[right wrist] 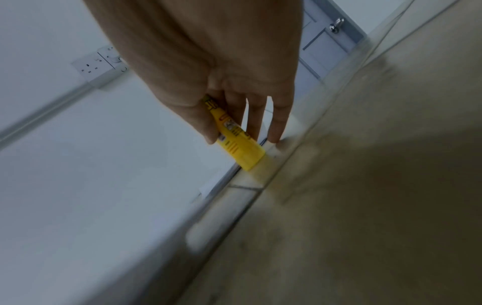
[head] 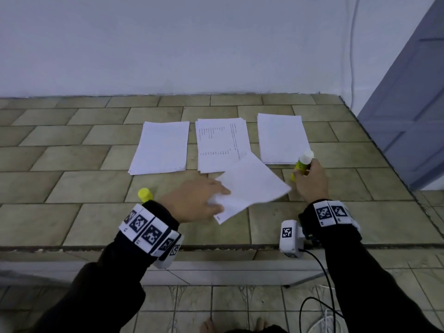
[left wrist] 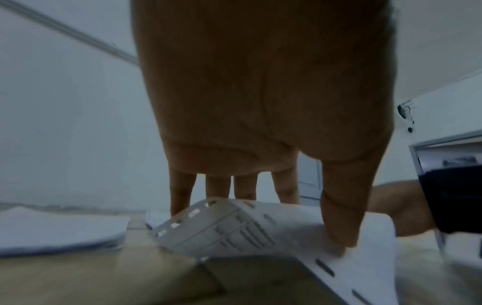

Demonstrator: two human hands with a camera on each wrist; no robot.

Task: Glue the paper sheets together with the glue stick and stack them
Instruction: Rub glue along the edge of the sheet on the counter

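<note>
Left hand (head: pixel 194 198) pinched the near corner of a loose sheet (head: pixel 252 186), thumb on top and fingers beneath; the left wrist view showed that corner curling over, printed side under. The sheet sat skewed, its far corner lapping the middle stack (head: pixel 221 145).

Right hand (head: pixel 311 181) gripped the glue stick (head: pixel 303 163), thumb and fingers wrapped round the barrel, just beside the sheet's right corner. The stick was uncapped, white end up, yellow base down by the counter (head: pixel 72 162). Cap (head: pixel 144 194) lay behind the left wrist, well apart from the stick.

Beyond: left stack (head: pixel 161 147), blank side up; middle stack, printed side up; right stack (head: pixel 282 138), blank, its near edge close to the stick.

Risks, as judged:
- A one-corner pinch on thin paper could crease or fold the sheet if it was dragged or flipped fast.
- The exposed glue end could smear the right stack or the sheet's wrong face if the hand swung across.
- A skewed sheet set down on glue would likely bond crooked; it wanted squaring first.
- The left sleeve could knock the cap so it rolled off the near edge.
</note>
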